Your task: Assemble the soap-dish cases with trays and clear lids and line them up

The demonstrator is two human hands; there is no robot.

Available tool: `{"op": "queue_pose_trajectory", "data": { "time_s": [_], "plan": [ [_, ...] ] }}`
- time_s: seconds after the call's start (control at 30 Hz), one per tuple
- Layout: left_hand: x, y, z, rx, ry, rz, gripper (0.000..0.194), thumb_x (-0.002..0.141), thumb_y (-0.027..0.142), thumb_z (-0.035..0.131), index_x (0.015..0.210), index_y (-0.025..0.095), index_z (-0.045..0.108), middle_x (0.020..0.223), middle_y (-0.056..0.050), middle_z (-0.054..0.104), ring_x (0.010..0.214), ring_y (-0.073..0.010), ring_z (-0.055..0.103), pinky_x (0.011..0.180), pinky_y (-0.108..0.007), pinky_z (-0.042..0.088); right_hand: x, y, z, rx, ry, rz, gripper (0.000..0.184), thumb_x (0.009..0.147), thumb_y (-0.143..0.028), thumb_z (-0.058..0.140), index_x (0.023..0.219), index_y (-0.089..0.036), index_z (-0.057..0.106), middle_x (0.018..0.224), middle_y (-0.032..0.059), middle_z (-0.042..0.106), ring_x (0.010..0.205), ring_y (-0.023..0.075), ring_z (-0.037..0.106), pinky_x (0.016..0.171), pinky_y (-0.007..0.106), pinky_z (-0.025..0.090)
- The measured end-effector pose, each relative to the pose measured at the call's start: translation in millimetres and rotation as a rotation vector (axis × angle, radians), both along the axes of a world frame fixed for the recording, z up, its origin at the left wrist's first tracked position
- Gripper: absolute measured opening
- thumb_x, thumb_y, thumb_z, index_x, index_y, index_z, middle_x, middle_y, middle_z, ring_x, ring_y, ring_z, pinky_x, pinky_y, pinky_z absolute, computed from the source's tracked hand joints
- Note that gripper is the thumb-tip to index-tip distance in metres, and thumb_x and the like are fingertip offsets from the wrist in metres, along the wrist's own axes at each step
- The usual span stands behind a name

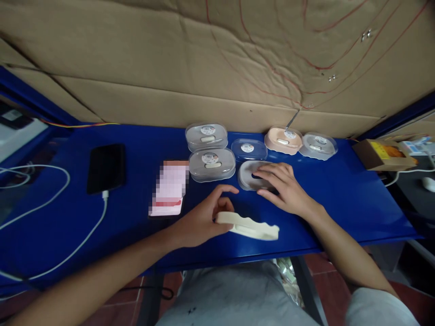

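Observation:
My left hand (204,217) grips the left end of a cream-coloured wavy plastic tray (251,226) that lies near the front edge of the blue table (340,194). My right hand (282,185) rests with its fingers curled over a clear oval plastic case (247,175) holding something dark. Behind it sit several more oval cases: two grey ones (206,135) (212,164), a clear lid (249,148), a peach one (283,139) and another grey one (319,145).
A phone (169,188) with a lit screen lies left of the cases. A black phone (106,167) on a white charging cable (84,235) lies further left. Cardboard (217,59) backs the table. A small open box (384,154) stands at the right.

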State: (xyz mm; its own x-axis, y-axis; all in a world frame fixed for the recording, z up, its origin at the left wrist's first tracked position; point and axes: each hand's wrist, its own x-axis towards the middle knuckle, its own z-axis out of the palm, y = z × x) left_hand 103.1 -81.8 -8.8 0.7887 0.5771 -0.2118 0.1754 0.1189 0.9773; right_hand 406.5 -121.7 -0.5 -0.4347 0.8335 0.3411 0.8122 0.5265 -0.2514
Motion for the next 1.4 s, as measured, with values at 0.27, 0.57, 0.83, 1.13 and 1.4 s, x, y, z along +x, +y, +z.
{"op": "queue_pose_trajectory", "data": {
  "time_s": [0.27, 0.57, 0.83, 1.13, 1.4],
  "plan": [
    [4.4, 19.2, 10.1, -0.447, -0.218, 0.297, 0.071, 0.07, 0.019, 0.068, 0.141, 0.023, 0.07, 0.119, -0.008, 0.083, 0.121, -0.0384, 0.074, 0.101, -0.053, 0.061, 4.3, 2.5, -6.2, -0.05, -0.142, 0.051, 0.033, 0.114, -0.034, 0.049, 0.127, -0.02, 0.076, 0.122, 0.0132, 0.081, 0.115, 0.0317, 0.075, 0.099, 0.052, 0.056],
    [2.2, 19.6, 9.0, -0.718, -0.266, 0.377, 0.049, 0.086, 0.016, 0.068, 0.134, 0.014, 0.074, 0.123, -0.01, 0.083, 0.124, -0.0322, 0.074, 0.097, -0.038, 0.064, -6.6, -8.7, 7.7, 0.141, 0.239, -0.116, 0.037, 0.107, -0.029, 0.068, 0.143, -0.025, 0.068, 0.131, 0.0094, 0.08, 0.113, 0.0276, 0.077, 0.097, 0.046, 0.061],
    [8.4, 16.0, 9.7, -0.84, -0.412, 0.358, 0.039, 0.109, 0.037, 0.06, 0.138, 0.016, 0.073, 0.132, -0.012, 0.079, 0.125, -0.0287, 0.073, 0.096, -0.035, 0.063, -47.8, -23.3, -3.0, 0.233, 0.099, 0.194, 0.047, 0.105, -0.019, 0.069, 0.152, -0.019, 0.06, 0.127, 0.0092, 0.082, 0.112, 0.0229, 0.076, 0.091, 0.04, 0.058],
    [7.7, 11.3, 0.5, -0.725, -0.492, 0.304, 0.04, 0.098, 0.035, 0.08, 0.136, 0.022, 0.076, 0.133, -0.008, 0.079, 0.125, -0.0262, 0.072, 0.1, -0.031, 0.059, -48.8, -23.9, -12.5, 0.314, -0.007, 0.224, 0.039, 0.108, -0.013, 0.062, 0.147, -0.011, 0.062, 0.13, 0.0114, 0.08, 0.121, 0.0227, 0.071, 0.096, 0.039, 0.054],
    [9.5, 6.7, 4.8, -0.832, -0.523, 0.33, 0.038, 0.111, 0.042, 0.06, 0.142, 0.022, 0.072, 0.132, -0.006, 0.08, 0.127, -0.0223, 0.072, 0.107, -0.03, 0.057, -60.1, -24.2, -8.1, 0.333, 0.013, 0.128, 0.038, 0.107, -0.039, 0.069, 0.138, -0.016, 0.066, 0.12, 0.0098, 0.082, 0.111, 0.0247, 0.074, 0.1, 0.042, 0.055]
  ]
}}
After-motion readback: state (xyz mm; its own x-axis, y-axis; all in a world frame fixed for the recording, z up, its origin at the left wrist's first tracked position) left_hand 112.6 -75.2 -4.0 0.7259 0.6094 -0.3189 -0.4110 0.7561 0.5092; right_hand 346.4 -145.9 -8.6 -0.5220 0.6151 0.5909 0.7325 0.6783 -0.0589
